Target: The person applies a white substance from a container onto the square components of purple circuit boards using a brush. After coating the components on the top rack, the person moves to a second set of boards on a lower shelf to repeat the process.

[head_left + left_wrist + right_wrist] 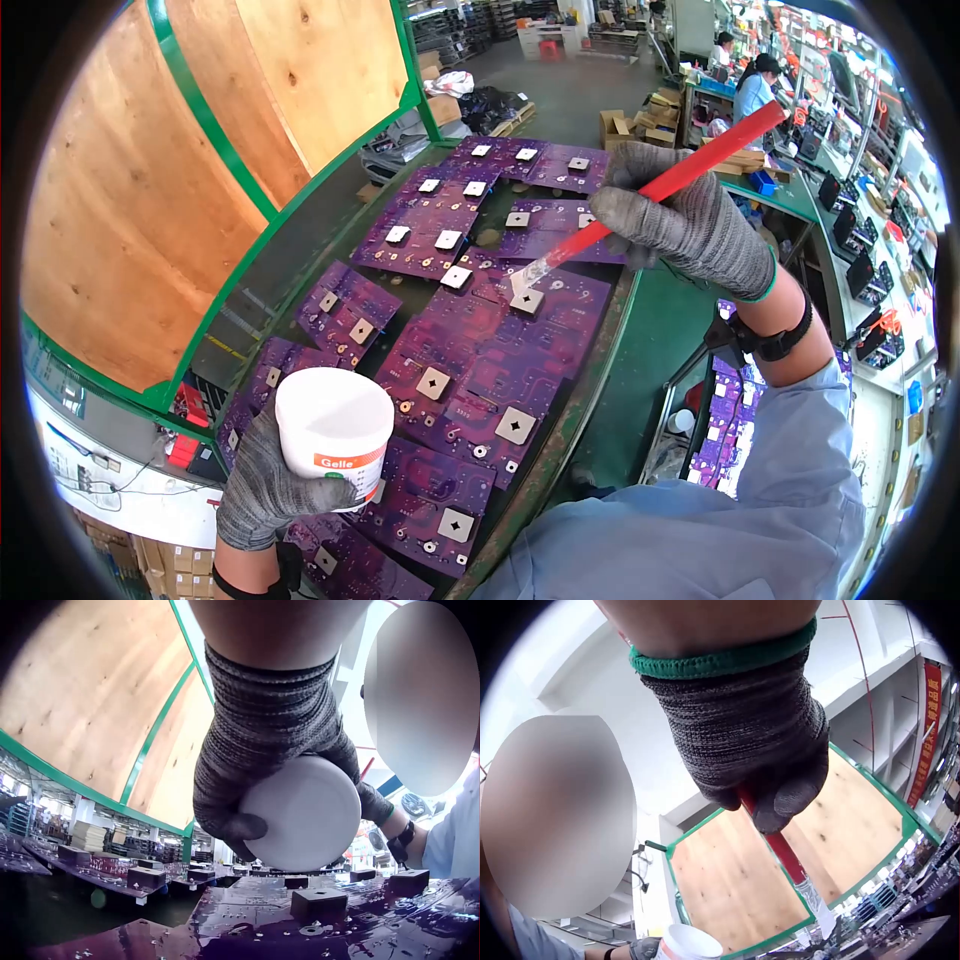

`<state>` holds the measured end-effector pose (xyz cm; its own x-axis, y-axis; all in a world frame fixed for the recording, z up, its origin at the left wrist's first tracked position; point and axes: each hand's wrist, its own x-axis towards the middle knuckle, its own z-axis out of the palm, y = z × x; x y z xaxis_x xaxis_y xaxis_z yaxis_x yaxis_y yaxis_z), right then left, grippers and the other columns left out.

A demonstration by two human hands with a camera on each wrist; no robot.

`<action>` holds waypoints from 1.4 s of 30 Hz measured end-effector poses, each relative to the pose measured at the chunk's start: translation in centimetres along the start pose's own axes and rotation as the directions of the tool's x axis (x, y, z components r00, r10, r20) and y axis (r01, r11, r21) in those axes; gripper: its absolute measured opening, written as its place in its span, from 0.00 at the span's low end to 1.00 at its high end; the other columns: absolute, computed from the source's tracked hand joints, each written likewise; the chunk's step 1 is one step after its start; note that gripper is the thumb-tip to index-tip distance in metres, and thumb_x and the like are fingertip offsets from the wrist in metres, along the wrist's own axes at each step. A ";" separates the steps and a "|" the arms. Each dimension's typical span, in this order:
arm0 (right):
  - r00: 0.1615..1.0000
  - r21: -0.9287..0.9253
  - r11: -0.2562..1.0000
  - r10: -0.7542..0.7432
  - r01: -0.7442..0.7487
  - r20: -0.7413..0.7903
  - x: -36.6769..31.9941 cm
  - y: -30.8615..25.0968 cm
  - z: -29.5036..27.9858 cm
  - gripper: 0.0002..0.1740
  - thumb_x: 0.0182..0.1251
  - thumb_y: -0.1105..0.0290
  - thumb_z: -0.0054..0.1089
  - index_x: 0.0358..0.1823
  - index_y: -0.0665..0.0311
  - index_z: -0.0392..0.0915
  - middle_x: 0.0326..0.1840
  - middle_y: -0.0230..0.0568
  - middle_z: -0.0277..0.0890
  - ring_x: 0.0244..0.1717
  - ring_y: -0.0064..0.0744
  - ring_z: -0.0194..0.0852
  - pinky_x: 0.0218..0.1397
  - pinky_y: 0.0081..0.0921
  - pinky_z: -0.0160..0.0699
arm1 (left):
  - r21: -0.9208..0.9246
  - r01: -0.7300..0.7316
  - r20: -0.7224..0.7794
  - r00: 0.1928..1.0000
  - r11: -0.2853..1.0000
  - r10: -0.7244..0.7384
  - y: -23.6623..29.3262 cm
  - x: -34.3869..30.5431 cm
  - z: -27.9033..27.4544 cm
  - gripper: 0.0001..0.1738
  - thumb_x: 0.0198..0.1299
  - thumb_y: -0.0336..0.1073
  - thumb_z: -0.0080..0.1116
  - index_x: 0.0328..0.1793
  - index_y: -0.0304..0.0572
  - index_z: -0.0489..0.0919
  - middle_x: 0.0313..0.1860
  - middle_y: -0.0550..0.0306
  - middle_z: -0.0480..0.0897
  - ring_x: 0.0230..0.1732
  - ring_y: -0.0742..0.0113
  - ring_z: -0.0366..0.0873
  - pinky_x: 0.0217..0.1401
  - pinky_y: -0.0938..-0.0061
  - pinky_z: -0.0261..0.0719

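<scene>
Blue sleeve (795, 440), red brush (715, 153) through right grip (705, 220), tub (330, 425) in left grip (268, 487)

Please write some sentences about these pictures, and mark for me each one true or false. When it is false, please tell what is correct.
1. The left hand holds a white tub. True.
2. The brush in the right hand has a blue handle. False: its handle is red.
3. Both hands wear grey gloves. True.
4. The tub stands on one of the boards. False: the left hand holds it up above them.
5. The boards are yellow. False: they are purple.
6. The wooden panel has a green frame. True.
</scene>
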<state>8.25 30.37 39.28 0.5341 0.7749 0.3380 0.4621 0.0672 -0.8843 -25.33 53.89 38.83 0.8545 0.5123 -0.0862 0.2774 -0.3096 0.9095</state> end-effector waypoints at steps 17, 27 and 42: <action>0.968 -0.275 0.929 -0.228 0.248 0.101 1.0 1.2 0.7 0.13 0.69 0.65 0.64 0.31 0.66 0.76 0.22 0.32 0.73 0.22 0.20 0.73 0.25 0.25 0.73 | 0.091 0.007 -0.051 0.999 0.996 -0.002 -1.9 -0.4 -2.5 0.56 0.28 0.48 0.87 0.68 0.34 0.73 0.57 0.49 0.85 0.57 0.60 0.84 0.63 0.64 0.81; 0.996 -0.157 0.984 -0.075 0.083 0.054 0.3 1.1 0.3 0.13 0.71 0.62 0.65 0.32 0.63 0.76 0.22 0.27 0.73 0.20 0.17 0.74 0.19 0.19 0.67 | 0.191 -0.015 -0.067 0.997 0.982 0.028 -1.7 -0.4 -2.5 0.54 0.30 0.51 0.85 0.66 0.34 0.75 0.55 0.49 0.86 0.56 0.60 0.85 0.61 0.63 0.82; 0.912 -0.117 0.907 -0.391 0.405 0.124 -1.3 3.3 -1.4 0.09 0.63 0.69 0.68 0.38 0.68 0.84 0.35 0.37 0.84 0.36 0.27 0.84 0.36 0.29 0.82 | 0.163 -0.066 -0.113 0.990 0.984 0.085 -1.6 -1.3 -1.9 0.55 0.30 0.52 0.85 0.67 0.35 0.75 0.55 0.49 0.87 0.56 0.60 0.86 0.62 0.63 0.82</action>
<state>10.08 28.75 36.33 0.2184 0.7586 0.6138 0.7182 0.3009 -0.6274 -27.70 55.23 38.21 0.8199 0.5713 0.0382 0.2880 -0.4691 0.8349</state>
